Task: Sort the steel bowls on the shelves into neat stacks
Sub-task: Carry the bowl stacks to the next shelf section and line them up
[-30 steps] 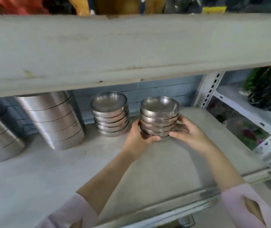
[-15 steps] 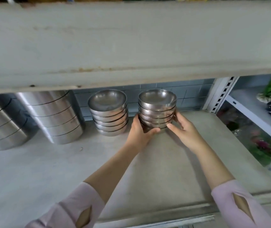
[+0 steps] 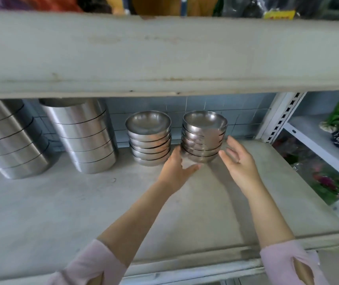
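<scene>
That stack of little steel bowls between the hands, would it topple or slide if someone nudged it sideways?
The right bowl stack is tall over a small rounded base, with bowls sitting slightly uneven, so a high nudge would probably tip it. A low push would likely slide the polished steel along the smooth shelf. The bowls look rigid.

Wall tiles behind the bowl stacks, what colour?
Wall tiles are pale blue-grey; head view shows them best.
</scene>
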{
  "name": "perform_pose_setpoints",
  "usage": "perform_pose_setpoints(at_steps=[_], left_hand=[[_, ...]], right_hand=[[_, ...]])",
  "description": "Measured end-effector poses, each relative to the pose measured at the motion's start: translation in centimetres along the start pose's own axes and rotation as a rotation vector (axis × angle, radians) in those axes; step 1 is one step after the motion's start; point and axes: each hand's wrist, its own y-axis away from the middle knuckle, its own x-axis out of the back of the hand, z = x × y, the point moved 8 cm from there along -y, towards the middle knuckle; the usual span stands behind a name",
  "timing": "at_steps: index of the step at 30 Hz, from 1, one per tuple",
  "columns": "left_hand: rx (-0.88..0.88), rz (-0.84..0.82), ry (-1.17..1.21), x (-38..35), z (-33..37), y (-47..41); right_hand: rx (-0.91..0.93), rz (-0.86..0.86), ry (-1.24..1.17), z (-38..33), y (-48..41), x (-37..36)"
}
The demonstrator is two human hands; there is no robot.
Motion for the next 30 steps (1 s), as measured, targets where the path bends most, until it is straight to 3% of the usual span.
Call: perform_pose_setpoints(at_steps=[6,11,22,30], left_hand=[[-0.153,-0.024,-0.065,8.5,-1.3,10.4],[-0.161,0.221,-0.238,22.1,-6.0,20.9],[0.121,0.81,-0.372,47.7,-19.6,48.9],[0.304,1.091,-0.319,58.1,-28.4,61.8]], right_hand=[[0.173,0.052,0.0,-7.2,9.9,-3.9],[0.319,-0.033,0.101,-12.4,17.6,-13.7],[0.806,-0.39,0.168,-24.4,35.5,-44.7],[0.932,-0.611,0.084,-29.8,43.8,-61.7]])
